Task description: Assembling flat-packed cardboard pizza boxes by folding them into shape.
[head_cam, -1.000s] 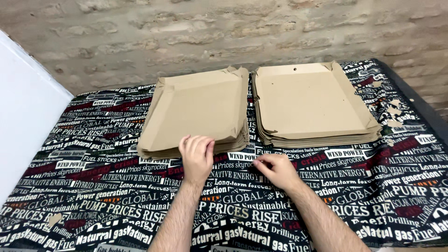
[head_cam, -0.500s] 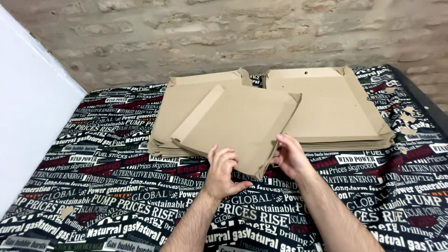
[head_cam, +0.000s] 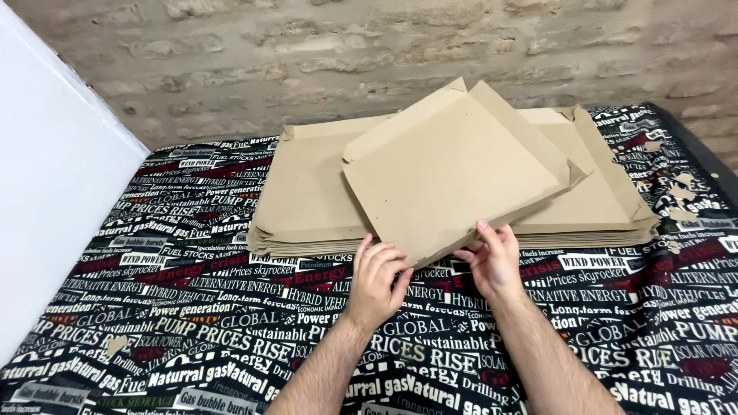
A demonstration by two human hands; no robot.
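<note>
A flat brown cardboard box blank (head_cam: 453, 173) with folded side flaps is lifted and tilted above two stacks. My left hand (head_cam: 377, 278) grips its near corner from below. My right hand (head_cam: 493, 260) holds the near edge just to the right, fingers curled under the cardboard. Beneath it, a left stack of cardboard blanks (head_cam: 307, 204) and a right stack of cardboard blanks (head_cam: 600, 204) lie side by side on the table.
The table is covered by a black cloth (head_cam: 192, 330) printed with white and red lettering. A white panel (head_cam: 46, 200) stands at the left. A brick wall (head_cam: 369, 54) runs behind. Small cardboard scraps (head_cam: 680, 192) lie at the right edge.
The top blank has come off the left stack, and both hands have raised and turned it, its far side now higher and further to the right over both stacks.
</note>
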